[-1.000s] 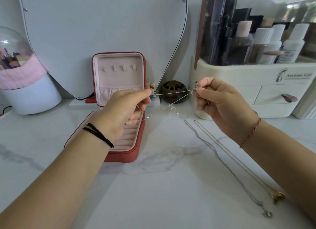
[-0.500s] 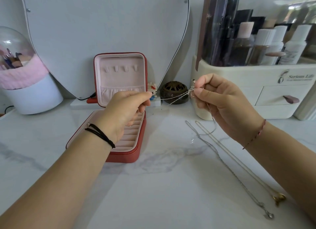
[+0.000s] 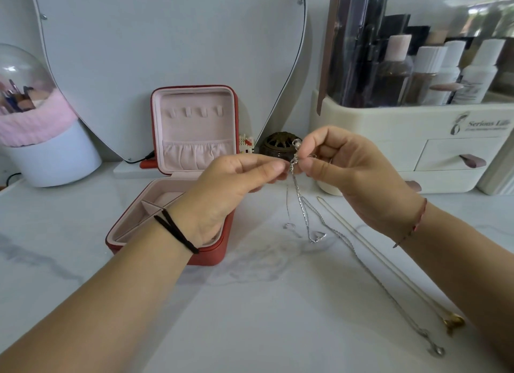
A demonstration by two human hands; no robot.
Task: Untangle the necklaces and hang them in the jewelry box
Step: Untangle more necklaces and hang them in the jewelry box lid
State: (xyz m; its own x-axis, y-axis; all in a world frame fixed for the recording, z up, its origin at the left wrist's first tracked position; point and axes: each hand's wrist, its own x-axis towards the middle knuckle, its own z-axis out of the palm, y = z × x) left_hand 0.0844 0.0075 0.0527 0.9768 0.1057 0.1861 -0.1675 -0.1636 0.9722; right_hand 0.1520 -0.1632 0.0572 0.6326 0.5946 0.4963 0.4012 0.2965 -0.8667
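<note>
From my head camera: my right hand [image 3: 347, 175] pinches the clasp end of a silver necklace [image 3: 301, 205] above the counter [image 3: 250, 317], and my left hand [image 3: 236, 183] pinches the same chain just beside it. The clasp is hidden between my fingertips. The chain hangs doubled, with a fainter strand I can barely trace. My left hand covers the right side of the open jewelry box [image 3: 194, 127] near the counter's back edge. Two more necklaces, a twisted silver chain [image 3: 371, 269] and a gold chain [image 3: 386, 258], lie toward the right edge.
</note>
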